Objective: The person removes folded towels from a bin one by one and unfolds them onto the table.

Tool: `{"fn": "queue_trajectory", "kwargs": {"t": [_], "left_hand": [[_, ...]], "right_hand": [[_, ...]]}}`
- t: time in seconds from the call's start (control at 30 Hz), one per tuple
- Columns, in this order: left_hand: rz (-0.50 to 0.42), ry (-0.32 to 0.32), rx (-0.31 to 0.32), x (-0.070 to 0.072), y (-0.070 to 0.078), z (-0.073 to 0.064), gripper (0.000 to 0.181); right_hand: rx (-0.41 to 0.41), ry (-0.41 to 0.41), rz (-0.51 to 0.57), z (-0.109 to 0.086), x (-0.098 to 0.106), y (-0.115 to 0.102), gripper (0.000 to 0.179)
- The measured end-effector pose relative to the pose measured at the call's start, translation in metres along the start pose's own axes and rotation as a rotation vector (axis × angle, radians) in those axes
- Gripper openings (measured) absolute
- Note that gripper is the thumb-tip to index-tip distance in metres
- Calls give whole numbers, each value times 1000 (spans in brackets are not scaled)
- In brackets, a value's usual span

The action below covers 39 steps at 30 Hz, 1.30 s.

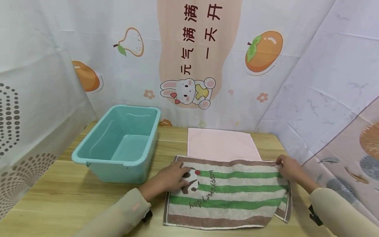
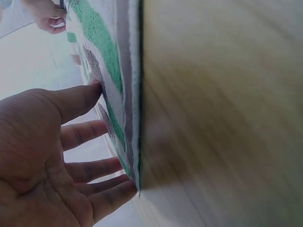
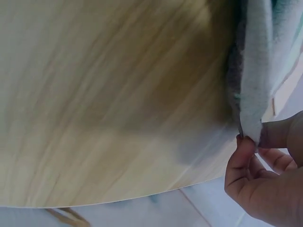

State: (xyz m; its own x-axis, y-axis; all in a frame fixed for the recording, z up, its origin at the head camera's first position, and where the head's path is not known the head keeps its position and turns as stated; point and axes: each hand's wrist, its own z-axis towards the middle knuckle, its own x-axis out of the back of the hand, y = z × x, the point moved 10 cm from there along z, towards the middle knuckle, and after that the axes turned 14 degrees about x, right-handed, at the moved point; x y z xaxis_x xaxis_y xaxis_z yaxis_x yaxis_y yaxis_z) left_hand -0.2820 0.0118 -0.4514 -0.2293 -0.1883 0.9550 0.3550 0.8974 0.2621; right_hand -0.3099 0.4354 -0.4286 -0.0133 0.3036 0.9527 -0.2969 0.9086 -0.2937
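Note:
A green, white and brown striped towel with a panda face and lettering lies spread on the table. My left hand rests on its left part, over the panda. In the left wrist view, the spread fingers of that hand touch the towel's surface. At the far right corner, my right hand pinches the towel's edge. The right wrist view has the thumb and fingers of this hand closed on the edge of the cloth. Below it, the towel's near right corner is folded unevenly, with a lower layer sticking out.
A pale pink cloth lies flat behind the striped towel, partly covered by it. To the left stands a teal plastic basin with nothing inside. The wooden table meets a printed curtain at the back.

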Motion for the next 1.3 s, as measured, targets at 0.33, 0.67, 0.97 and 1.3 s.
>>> {"fn": "queue_trajectory", "kwargs": {"t": [0.33, 0.67, 0.97, 1.3], "left_hand": [[-5, 24, -25, 2, -1, -3, 51], [3, 29, -33, 4, 2, -4, 50], [15, 20, -35, 4, 3, -3, 51], [17, 16, -33, 5, 4, -2, 50]], "right_hand": [[-15, -17, 66, -7, 1, 5, 32], [3, 10, 72, -45, 2, -15, 51], [-72, -39, -3, -77, -13, -30, 59], [-187, -111, 187, -93, -32, -21, 68]]}}
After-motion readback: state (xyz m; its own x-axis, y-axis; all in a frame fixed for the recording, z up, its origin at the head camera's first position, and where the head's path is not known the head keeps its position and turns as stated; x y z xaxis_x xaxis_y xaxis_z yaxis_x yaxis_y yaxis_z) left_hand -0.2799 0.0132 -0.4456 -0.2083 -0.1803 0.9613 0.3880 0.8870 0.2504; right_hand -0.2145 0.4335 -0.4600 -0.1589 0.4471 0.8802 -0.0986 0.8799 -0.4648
